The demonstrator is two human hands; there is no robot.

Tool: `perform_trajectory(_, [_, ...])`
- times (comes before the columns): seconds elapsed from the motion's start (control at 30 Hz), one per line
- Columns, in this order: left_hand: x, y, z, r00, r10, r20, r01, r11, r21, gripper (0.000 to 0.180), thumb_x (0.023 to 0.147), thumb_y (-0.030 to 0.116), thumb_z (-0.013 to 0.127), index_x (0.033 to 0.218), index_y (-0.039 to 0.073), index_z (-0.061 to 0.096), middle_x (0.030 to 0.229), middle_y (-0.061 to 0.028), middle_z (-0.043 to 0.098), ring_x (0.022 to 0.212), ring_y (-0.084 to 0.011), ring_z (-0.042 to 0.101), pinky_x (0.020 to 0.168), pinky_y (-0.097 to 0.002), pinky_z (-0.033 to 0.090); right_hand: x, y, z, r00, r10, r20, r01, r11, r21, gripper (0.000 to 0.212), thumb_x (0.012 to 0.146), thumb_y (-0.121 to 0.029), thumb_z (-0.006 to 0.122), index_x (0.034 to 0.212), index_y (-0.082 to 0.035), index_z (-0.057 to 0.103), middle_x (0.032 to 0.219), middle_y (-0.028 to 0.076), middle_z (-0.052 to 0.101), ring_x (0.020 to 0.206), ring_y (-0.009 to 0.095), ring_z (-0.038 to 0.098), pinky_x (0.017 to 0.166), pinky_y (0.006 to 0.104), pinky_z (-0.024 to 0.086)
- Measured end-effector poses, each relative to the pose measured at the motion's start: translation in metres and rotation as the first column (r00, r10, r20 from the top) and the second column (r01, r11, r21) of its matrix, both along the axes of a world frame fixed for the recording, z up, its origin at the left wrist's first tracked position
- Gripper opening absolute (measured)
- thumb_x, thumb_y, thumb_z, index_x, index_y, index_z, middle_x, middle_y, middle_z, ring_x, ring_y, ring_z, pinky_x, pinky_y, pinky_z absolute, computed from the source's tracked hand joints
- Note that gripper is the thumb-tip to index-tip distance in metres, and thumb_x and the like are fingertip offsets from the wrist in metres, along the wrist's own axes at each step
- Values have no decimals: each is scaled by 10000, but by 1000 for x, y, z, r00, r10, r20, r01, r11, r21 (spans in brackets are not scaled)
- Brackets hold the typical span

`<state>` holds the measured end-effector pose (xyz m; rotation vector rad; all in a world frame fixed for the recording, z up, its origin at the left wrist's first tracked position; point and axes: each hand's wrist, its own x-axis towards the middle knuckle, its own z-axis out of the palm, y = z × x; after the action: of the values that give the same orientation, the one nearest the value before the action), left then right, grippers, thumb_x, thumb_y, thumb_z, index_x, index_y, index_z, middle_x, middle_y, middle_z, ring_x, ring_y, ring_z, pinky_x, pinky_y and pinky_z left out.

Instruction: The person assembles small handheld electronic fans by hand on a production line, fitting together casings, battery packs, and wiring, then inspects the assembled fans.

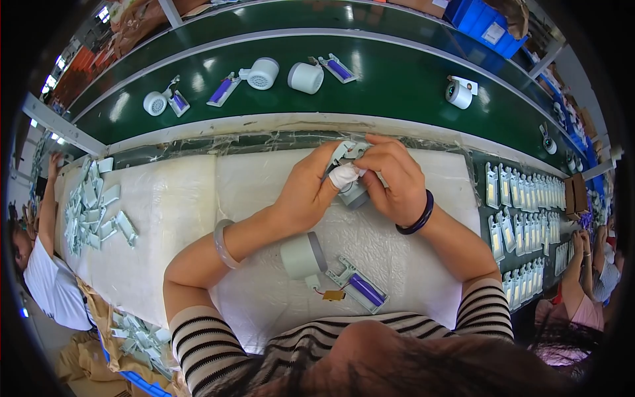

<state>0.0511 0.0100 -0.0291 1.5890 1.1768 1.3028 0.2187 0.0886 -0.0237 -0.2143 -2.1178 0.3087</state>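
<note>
I've got left hand point(313, 177) and right hand point(395, 182) gripping a grey-ended plastic device point(355, 196), with a cylindrical housing point(299, 256) and purple battery point(366, 289) on their near side.

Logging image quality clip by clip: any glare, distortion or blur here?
Head view: white glare spots on the green belt, whose edges bow; soft shine on the mat; dark corners; left hand and right hand fairly sharp.

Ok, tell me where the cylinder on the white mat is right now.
In the head view, the cylinder lies near the middle of the white mat, right of the pale bracelet, above and left of the purple battery.
</note>
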Motion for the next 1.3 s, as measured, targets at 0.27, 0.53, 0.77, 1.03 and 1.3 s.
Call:
perform_trajectory(0.27, [-1,0,5,991,56,-124,-46,995,84,249,917,101,530,1143,-5,541,988,-166,605,857,-282,602,775,-332,475,-2,-6,-3,1000,-15,-25,15,1000,-15,267,646,85,645,894,-4,597,843,107,596,808,301,595,858,430,498])
perform_trajectory(0.53, [-6,6,2,994,33,-101,-31,999,15,303,980,231,452,1176,19,546,742,-26,546,550,-62,481,478,-206,399,-2,-2,-3,998,-52,20,52,999,15,216,684,90,636,873,-6,593,837,147,584,835,348,598,836,406,505])
perform_trajectory(0.77, [-16,13,17,990,-2,141,31,979,-202,262,965,210,488,1167,50,441,895,-51,582,558,-71,494,493,-216,431,-4,11,-23,989,125,75,-70,860,-505,639,684,-160,725,1224,-13,415,1131,185,523,1031,328,539,900,398,439])
perform_trajectory(1.03, [-24,27,9,990,123,63,-115,987,-112,231,906,200,609,1037,28,529,872,-37,624,693,-93,597,580,-228,496,-3,14,-34,935,-33,353,212,850,-482,645,671,-163,736,1219,-23,425,1082,161,564,1020,261,566,888,358,447])
perform_trajectory(1.3, [-43,40,3,972,219,81,-203,964,-174,210,897,184,621,1029,39,547,955,-54,642,775,-119,637,670,-238,522,4,33,-25,966,-124,227,205,903,-379,604,665,-157,749,1198,-32,493,1093,148,564,1004,273,567,885,343,453])
